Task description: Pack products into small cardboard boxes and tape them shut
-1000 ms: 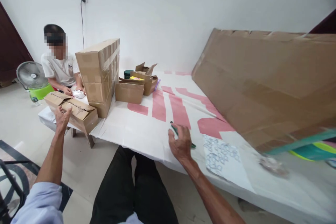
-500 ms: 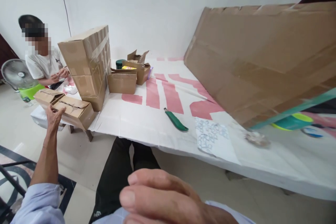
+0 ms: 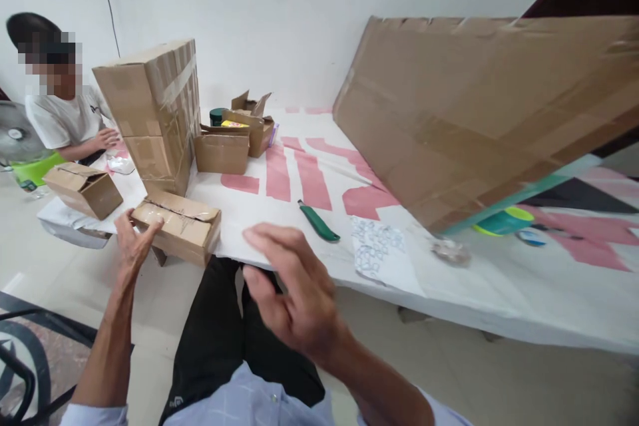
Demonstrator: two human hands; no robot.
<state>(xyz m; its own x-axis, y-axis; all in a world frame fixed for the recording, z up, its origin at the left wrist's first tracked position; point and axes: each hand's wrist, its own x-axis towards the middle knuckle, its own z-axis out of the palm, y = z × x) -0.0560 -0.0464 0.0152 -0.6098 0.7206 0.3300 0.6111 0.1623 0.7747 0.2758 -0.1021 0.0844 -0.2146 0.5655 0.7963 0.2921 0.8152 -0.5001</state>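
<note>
My left hand [image 3: 137,239] grips the near left end of a small closed cardboard box [image 3: 177,225], its fingers and thumb over the top edge. The box is held at the front edge of the white-covered table [image 3: 279,239]. My right hand [image 3: 294,286] hangs in front of my lap, to the right of the box and apart from it, fingers stretched and thumb spread, nothing in it. A second small cardboard box [image 3: 82,188] stands farther left. Beyond my right hand, a green utility knife [image 3: 318,221] lies on the table.
Stacked taped boxes [image 3: 164,113] stand behind the held box. Small open boxes [image 3: 222,152] are farther back. A large cardboard sheet [image 3: 464,106] leans at the right; a scribbled paper [image 3: 382,249] and a teal tape roll [image 3: 502,219] lie near it. A co-worker [image 3: 70,113] sits at the left.
My left hand has brought the box rightward, away from the second box, which stays at the left. My right hand has moved forward from close to the camera. The view has shifted right.
</note>
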